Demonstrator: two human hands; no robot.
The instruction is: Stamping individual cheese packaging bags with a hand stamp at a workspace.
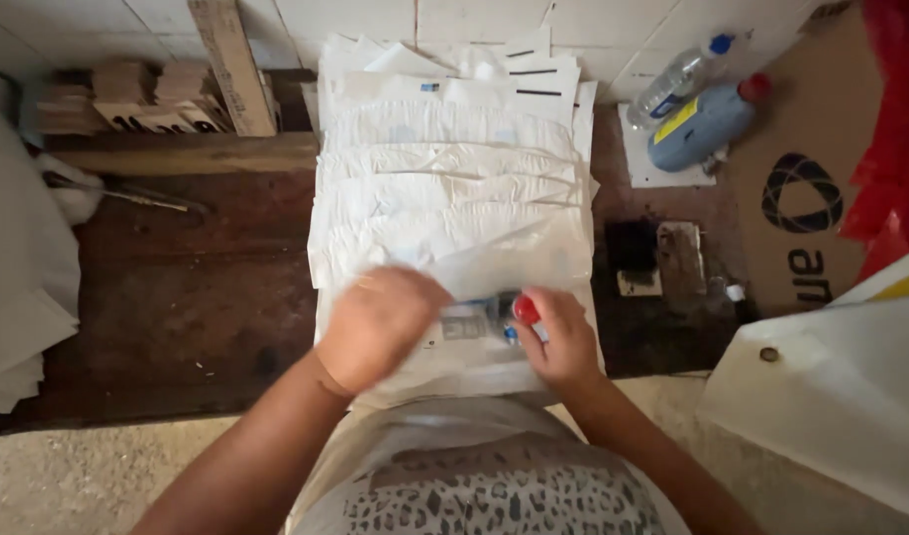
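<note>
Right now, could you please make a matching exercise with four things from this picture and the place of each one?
Things:
1. left hand
2. clear bottle
3. cardboard sheet
4. red-capped tube

Places:
A. far right, on the floor
B. in the right hand
C. on the white sheets
D. top right, by the grey bottle

Pairs: 1-C, 2-D, 3-A, 4-B

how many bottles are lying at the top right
2, both on their sides by the cardboard box: a clear plastic bottle with a blue cap nearest the wall, and a grey-blue bottle with a red cap right beside it. Others may be hidden.
</note>
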